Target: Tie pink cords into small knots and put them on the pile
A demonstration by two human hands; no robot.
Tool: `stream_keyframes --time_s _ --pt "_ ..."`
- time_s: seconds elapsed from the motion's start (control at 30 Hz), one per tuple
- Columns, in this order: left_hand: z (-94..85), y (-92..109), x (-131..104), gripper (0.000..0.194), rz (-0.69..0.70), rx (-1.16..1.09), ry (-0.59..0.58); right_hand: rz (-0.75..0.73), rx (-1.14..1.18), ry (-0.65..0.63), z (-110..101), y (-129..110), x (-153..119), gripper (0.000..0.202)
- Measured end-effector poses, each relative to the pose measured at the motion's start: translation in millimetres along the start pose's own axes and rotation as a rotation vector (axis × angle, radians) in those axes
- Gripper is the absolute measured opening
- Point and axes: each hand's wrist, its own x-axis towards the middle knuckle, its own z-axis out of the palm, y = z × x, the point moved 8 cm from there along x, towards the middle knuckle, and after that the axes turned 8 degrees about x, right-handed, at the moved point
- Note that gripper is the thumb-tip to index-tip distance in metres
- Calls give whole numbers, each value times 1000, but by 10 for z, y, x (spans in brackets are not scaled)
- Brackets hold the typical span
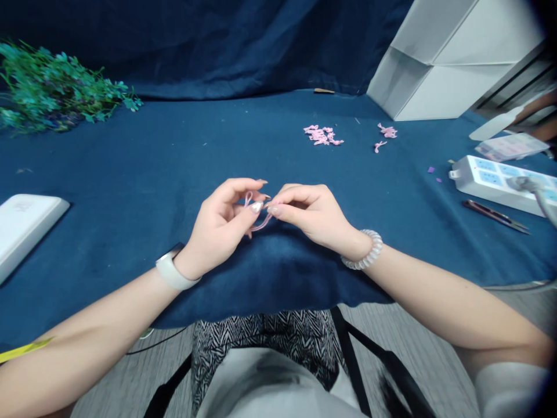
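Note:
Above the front part of the cloth-covered table, my left hand (226, 217) and my right hand (311, 215) meet at the fingertips. A thin pink cord (262, 224) runs between them, with a small loop standing up by the left thumb. The left thumb and fingers are closed on the cord near that loop. On the other side, my right thumb and forefinger pinch it. Part of the cord is hidden behind the fingers. Farther back lie a cluster of small pink knotted cord pieces (321, 135) and a smaller group of the same pieces (387, 131).
To the right are a white power strip (500, 183), thread snips (496, 216), a clear plastic case (511, 146) and white boxes (452, 87). Another person's hand (542, 107) shows at the right edge. Leftward sit a green plant (61, 87) and a white device (28, 226).

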Motion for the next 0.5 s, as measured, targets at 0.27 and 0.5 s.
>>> stream_keyframes --time_s 0.27,0.5 --pt "26 162 -11 11 122 156 -85 62 52 -81 70 22 -2 12" --pt "27 136 -8 8 111 171 -98 102 95 -136 137 27 -12 17"
